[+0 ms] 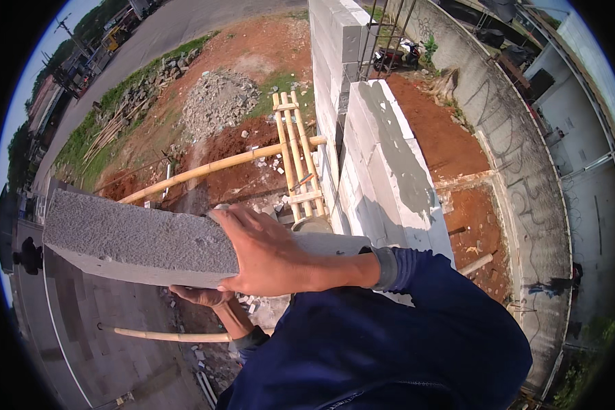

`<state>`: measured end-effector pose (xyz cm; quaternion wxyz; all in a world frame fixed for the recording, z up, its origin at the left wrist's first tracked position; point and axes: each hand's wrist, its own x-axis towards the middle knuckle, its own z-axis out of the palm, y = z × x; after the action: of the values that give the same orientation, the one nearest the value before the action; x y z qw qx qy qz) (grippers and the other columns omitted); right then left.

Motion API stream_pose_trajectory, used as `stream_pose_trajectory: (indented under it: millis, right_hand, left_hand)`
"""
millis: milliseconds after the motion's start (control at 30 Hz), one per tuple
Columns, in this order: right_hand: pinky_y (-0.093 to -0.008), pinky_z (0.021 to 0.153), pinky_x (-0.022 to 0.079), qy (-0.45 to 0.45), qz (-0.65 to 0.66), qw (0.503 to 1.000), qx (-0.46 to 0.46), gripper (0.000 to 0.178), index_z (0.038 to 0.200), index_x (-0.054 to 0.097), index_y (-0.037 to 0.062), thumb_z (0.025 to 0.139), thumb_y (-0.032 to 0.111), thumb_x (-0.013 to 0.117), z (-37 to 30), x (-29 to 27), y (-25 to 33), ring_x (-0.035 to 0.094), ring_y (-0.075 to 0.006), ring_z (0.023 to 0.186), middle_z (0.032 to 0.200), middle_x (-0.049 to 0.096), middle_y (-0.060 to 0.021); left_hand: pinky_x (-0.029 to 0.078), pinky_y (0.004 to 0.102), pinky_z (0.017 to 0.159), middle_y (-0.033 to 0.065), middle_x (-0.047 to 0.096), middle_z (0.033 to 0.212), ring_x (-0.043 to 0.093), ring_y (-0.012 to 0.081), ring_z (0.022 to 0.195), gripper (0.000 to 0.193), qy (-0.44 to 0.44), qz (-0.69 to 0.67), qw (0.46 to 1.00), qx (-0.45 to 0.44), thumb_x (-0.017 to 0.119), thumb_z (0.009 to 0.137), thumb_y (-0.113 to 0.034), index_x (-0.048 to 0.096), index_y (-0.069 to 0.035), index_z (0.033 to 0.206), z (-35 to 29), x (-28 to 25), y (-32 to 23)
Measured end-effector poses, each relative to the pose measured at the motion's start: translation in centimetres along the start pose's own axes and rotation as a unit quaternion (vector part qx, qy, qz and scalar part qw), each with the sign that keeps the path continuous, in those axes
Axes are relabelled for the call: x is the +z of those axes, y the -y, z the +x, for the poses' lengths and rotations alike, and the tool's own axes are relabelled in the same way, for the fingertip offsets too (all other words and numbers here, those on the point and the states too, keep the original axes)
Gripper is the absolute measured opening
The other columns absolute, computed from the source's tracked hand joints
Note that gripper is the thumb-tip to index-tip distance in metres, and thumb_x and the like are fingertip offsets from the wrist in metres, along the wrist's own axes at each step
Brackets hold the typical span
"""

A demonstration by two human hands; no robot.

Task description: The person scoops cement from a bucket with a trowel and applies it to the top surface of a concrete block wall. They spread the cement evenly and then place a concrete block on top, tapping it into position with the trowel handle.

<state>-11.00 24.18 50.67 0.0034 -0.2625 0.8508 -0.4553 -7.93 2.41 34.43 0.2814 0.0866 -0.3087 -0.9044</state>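
A long grey concrete block (137, 236) with a rough, porous face is held up in front of me, tilted slightly down to the right. Over its upper edge lies my right hand (263, 249), thumb on the near face and fingers curled across the top. My left hand (203, 295) supports it from underneath, its fingers partly hidden by the block. To the right stands a wall of pale blocks (369, 171), apart from my hands. Grey wet-looking mortar (400, 154) is spread along the top of its lower section.
Bamboo poles (215, 166) and a bamboo platform (298, 154) run beside the wall, with a small tool (301, 182) lying on it. Steel bars (389, 34) rise behind the taller section. A rubble heap (221, 99) lies beyond, and an old concrete boundary wall (519, 157) curves along the right.
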Motion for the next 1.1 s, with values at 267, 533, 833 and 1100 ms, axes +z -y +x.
stream_pose_trajectory:
  millis: [267, 533, 833, 1100]
  right_hand:
    - [-0.0476, 0.118, 0.043, 0.090, 0.031, 0.995, -0.004, 0.125, 0.165, 0.006, -0.0052, 0.077, 0.036, 0.086, -1.6, -4.9, -4.8, 0.049, -0.0476, 0.141, 0.160, 0.033, -0.0362]
    - [-0.0396, 0.112, 0.047, -0.029, 0.029, 0.980, 0.193, 0.113, 0.165, 0.023, -0.0016, 0.074, 0.020, 0.087, -4.6, -9.7, -3.3, 0.063, -0.0373, 0.130, 0.143, 0.060, -0.0285]
    - [-0.0398, 0.114, 0.045, -0.228, 0.093, 0.934, 0.259, 0.107, 0.162, 0.036, -0.0008, 0.068, 0.010, 0.087, -7.9, -13.8, -4.7, 0.057, -0.0282, 0.134, 0.148, 0.057, -0.0210]
    - [-0.0380, 0.114, 0.044, -0.293, 0.003, 0.913, 0.283, 0.096, 0.156, 0.039, -0.0106, 0.071, -0.001, 0.082, -11.0, -19.2, -10.3, 0.057, -0.0300, 0.135, 0.149, 0.055, -0.0269]
  left_hand:
    - [0.038, 0.0545, 0.121, 0.0080, 0.041, 0.162, 0.042, 0.0351, 0.147, 0.090, 0.112, -0.060, 0.980, -0.153, 0.054, 0.094, -0.076, 0.032, -0.022, 0.163, 2.2, 4.5, 5.5]
    - [0.043, 0.0556, 0.116, 0.0130, 0.044, 0.159, 0.046, 0.0354, 0.143, 0.097, 0.152, -0.083, 0.924, -0.340, 0.057, 0.092, -0.078, 0.030, -0.017, 0.164, 0.2, 8.3, 14.4]
    - [0.033, 0.0510, 0.123, 0.0198, 0.035, 0.164, 0.034, 0.0376, 0.152, 0.102, 0.232, -0.071, 0.789, -0.565, 0.053, 0.095, -0.076, 0.022, -0.011, 0.166, -1.5, 16.2, 20.9]
    - [0.018, 0.0535, 0.128, 0.0320, 0.003, 0.170, 0.005, 0.0447, 0.160, 0.114, 0.419, 0.342, 0.799, -0.262, 0.054, 0.099, -0.070, -0.001, 0.004, 0.166, -12.0, 17.5, 24.1]
